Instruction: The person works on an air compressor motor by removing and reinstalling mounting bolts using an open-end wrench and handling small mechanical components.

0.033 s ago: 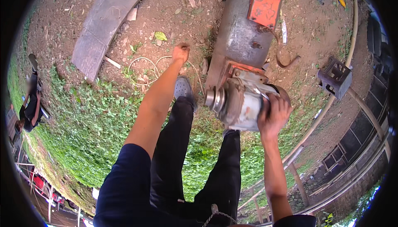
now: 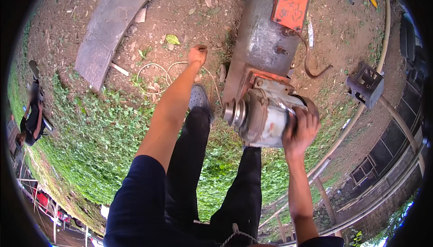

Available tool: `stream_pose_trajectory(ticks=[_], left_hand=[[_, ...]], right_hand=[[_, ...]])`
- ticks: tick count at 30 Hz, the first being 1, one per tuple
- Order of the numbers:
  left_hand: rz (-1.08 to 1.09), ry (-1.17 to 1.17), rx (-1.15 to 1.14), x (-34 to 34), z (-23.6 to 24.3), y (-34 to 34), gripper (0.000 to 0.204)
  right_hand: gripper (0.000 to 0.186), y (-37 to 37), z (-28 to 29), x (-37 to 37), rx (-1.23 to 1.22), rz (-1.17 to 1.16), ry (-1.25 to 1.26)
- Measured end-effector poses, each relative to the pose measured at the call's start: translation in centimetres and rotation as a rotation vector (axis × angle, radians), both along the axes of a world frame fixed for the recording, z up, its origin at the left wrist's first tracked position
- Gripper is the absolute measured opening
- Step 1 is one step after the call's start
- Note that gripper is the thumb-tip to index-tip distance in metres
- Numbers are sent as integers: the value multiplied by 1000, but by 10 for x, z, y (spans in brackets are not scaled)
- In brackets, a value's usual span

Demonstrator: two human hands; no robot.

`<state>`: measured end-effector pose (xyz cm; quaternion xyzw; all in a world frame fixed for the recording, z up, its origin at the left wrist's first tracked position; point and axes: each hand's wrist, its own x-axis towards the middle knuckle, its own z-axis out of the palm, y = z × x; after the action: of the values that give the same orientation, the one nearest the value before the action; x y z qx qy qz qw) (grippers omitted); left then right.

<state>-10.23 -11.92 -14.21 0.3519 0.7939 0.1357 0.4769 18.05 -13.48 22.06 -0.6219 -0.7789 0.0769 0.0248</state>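
Note:
My right hand is curled over the right end of a grey, worn motor-like machine. A shiny stepped pulley sticks out of the machine's left side. The machine sits at the near end of a rusty metal cylinder, which carries an orange plate on top and a bent rusty rod at its right. Left of the cylinder, my left hand is closed in the air above the soil. A thin cream cord loops close by it; whether the fingers hold the cord is hidden.
A curved grey board lies on the soil at the far left. A rusty slotted metal box stands at the right, by a bamboo rail. My shoe is near the cord. Another person is at the left edge.
The machine and my right hand have shifted slightly toward me, and the bent rod a little to the right. My left hand stays almost in place.

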Motion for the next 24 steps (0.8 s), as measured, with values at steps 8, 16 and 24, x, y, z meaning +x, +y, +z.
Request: stream_pose_trajectory(ticks=[8,16,24], left_hand=[[-124,171,-64,41,-100,11,22],[-89,36,13,28,-2,-8,25],[481,-576,160,50,290,0,30]], right_hand=[[22,-1,-11,4,-88,-2,-8],[23,0,-4,6,-75,-13,-63],[18,1,16,11,-86,-102,129]])
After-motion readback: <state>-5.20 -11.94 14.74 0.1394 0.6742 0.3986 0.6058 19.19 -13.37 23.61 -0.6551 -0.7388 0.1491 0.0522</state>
